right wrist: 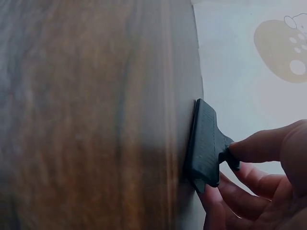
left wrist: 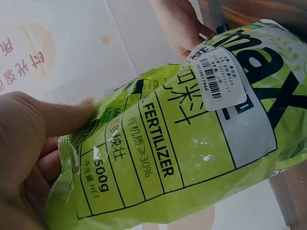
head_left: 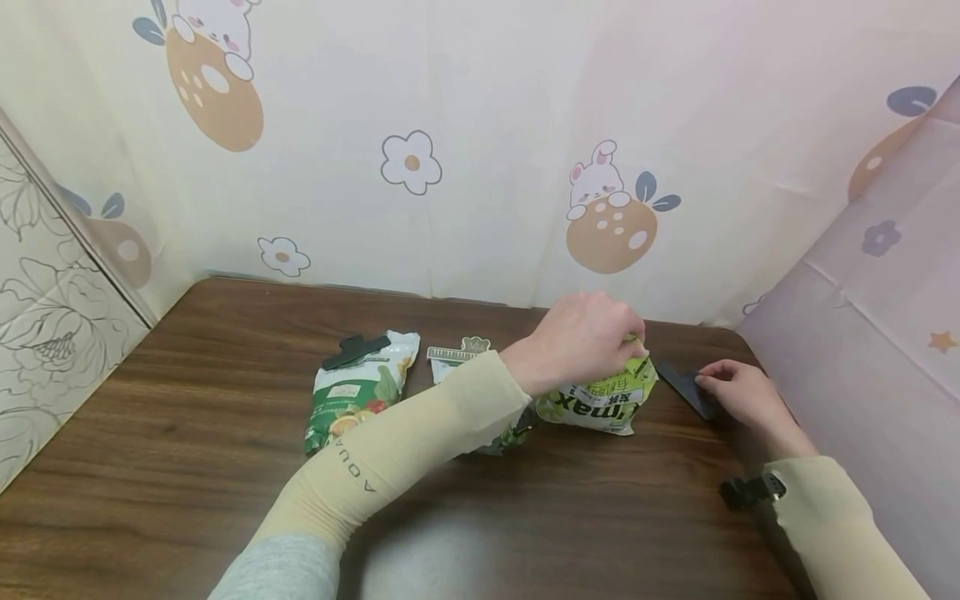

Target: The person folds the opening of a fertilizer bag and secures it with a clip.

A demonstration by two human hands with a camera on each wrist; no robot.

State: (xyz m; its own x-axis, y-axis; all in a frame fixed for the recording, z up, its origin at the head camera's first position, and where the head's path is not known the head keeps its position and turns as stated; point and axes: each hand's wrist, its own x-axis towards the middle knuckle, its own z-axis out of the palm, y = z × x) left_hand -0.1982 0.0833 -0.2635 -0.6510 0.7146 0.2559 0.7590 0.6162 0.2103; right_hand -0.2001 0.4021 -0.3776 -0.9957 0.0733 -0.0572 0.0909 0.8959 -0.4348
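My left hand (head_left: 577,337) grips the gathered top of a lime-green fertilizer bag (head_left: 600,404), holding it upright at the right of the table. In the left wrist view, thumb and fingers pinch the crumpled top edge of the fertilizer bag (left wrist: 158,143), which carries a white barcode sticker (left wrist: 218,79). To the right of the bag, my right hand (head_left: 742,396) pinches a black bag clip (head_left: 686,390) by its handle. The right wrist view shows the thumb on the handle of the bag clip (right wrist: 206,143), its long jaw low against the tabletop.
A green-and-white bag (head_left: 348,400) stands at left, its top folded under another black clip (head_left: 354,351). Between the bags, a pale decorative clip (head_left: 459,350) holds a third bag, mostly hidden by my left forearm. A patterned curtain (head_left: 487,167) hangs behind the wooden table (head_left: 165,467).
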